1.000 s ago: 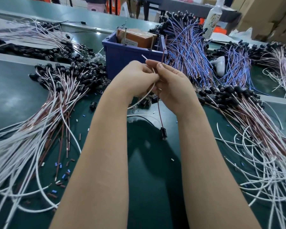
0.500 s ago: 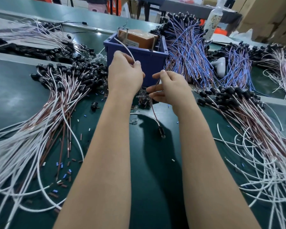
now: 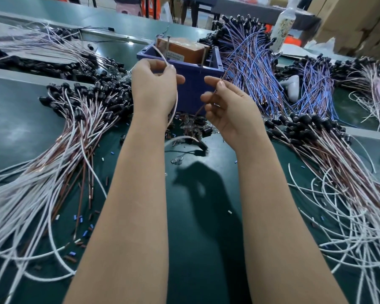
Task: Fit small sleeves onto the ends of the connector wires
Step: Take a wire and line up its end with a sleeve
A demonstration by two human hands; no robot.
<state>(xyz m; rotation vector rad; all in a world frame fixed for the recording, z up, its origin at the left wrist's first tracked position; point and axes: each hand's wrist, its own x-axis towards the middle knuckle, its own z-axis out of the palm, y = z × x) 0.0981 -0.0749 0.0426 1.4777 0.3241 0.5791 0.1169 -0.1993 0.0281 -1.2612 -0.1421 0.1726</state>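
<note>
- Pinching a thin white wire between thumb and curled fingertips, the left hand was raised in front of a dark blue plastic bin.
- The thin white wire's free end pointed up and to the left, across the bin's near rim. Below the pinch its long axis ran downward beside the wrist, then curved in towards the dark green mat.
- The right hand gripped a thin brown wire between thumb and forefinger, the other fingers loosely curled round it.
- That thin brown wire slanted from lower left to upper right, its upper end aimed at a heap of blue and brown wires behind.
- The two hands were held apart, with the bin's front wall showing between them.
- Both strands seemed to lead down to a small black connector, blurred, lying on the mat between the forearms.
- Whether a sleeve sat on either wire end could not be told.
- Short blue and brown tube sleeves lay scattered on the mat near the left forearm.
- Large fans of white and brown connector wires lay to the left and to the right.
</note>
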